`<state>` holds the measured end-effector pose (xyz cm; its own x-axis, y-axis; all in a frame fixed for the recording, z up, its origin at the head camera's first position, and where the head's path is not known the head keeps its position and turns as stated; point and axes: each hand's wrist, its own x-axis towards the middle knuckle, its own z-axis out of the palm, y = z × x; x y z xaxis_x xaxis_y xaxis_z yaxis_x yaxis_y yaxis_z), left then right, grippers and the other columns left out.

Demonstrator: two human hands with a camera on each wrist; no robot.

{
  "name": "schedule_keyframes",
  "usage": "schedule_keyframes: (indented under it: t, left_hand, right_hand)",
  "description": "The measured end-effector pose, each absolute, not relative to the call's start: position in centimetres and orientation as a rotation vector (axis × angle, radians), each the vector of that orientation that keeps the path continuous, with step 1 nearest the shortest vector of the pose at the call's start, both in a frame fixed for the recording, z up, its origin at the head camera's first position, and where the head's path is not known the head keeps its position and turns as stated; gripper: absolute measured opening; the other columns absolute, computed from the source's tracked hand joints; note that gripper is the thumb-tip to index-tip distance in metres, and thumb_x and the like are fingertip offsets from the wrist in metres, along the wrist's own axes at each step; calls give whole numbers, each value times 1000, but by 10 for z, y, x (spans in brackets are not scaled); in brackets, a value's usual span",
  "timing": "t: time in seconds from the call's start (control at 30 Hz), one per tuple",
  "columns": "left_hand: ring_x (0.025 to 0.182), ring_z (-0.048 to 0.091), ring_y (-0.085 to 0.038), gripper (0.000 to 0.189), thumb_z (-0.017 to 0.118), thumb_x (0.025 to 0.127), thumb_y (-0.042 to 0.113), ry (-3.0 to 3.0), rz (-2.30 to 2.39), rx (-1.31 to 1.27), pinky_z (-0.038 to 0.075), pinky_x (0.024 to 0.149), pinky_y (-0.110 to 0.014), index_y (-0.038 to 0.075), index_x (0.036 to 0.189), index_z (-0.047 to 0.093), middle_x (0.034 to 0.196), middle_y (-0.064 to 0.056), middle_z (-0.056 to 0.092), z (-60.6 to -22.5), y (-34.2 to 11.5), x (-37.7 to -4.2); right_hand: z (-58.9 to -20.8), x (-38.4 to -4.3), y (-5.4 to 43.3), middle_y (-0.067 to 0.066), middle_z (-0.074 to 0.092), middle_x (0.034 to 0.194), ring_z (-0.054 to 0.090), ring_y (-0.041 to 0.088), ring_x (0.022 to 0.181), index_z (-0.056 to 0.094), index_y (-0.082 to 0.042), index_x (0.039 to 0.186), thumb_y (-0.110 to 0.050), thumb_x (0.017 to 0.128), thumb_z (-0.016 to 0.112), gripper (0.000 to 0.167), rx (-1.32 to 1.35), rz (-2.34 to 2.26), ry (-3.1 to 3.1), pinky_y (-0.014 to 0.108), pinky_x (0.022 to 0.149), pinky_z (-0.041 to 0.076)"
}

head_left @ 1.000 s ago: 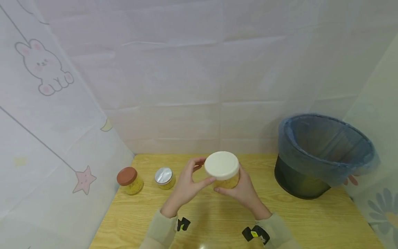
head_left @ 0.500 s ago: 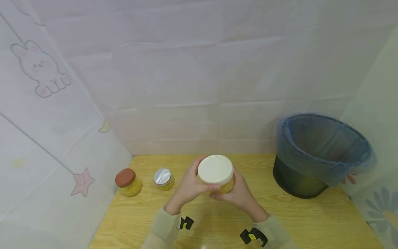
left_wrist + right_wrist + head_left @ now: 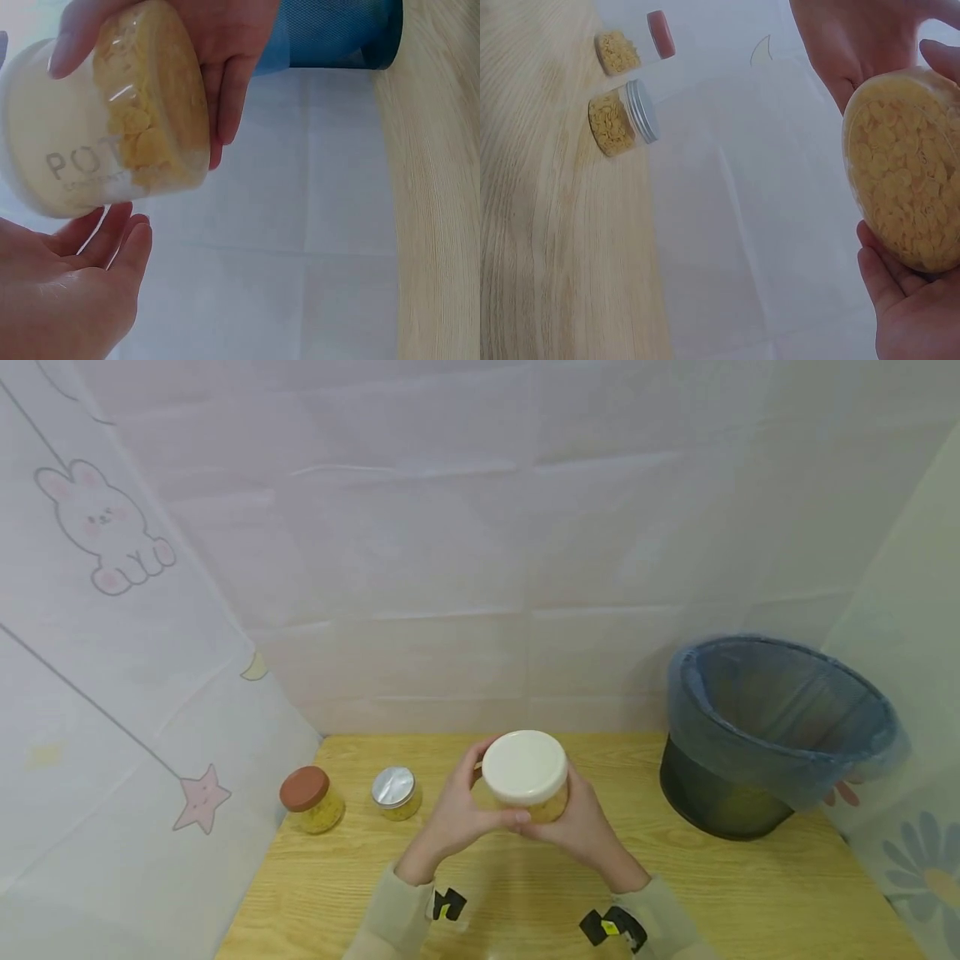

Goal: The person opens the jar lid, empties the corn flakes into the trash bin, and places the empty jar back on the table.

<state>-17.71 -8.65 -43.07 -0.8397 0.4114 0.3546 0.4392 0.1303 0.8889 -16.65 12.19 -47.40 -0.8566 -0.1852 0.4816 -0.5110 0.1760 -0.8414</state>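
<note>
Left hand (image 3: 459, 812) and right hand (image 3: 581, 825) clamped on clear, cylindrical, plastic-looking jar (image 3: 142, 131), cream disc lid (image 3: 525, 765) upward — best kept level, base supported.

Soft, dim light fills the head view, with faint shadow on the counter (image 3: 315, 885); the silver lid (image 3: 393, 786) shines, and the jar (image 3: 112, 131) catches white highlights in the left wrist view.

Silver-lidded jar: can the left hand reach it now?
Likely yes, once the left hand lets go of the white-lidded jar: nothing visible blocks its way to the silver-lidded jar.
</note>
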Motion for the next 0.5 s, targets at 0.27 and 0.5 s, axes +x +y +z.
schedule_keyframes:
  t: [0.27, 0.5]
  left_hand:
    - [133, 47, -21, 69, 86, 84, 21, -2299, -1788, -876, 36, 113, -44, 9, 140, 49, 138, -2, 54, -430, -95, -173]
    - [130, 49, -23, 63, 84, 87, 18, -2288, -1797, -832, 38, 111, -44, 6, 137, 49, 135, -5, 53, -431, -94, -172]
  right_hand:
    - [-476, -173, 129, 0, 58, 133, 57, 25, 120, 43, -20, 148, -16, 66, 99, 99, 631, 1775, -2165, 59, 97, 44]
    - [-478, -170, 129, -1, 59, 132, 57, 25, 120, 45, -19, 147, -16, 65, 99, 99, 606, 1811, -2180, 58, 97, 45]
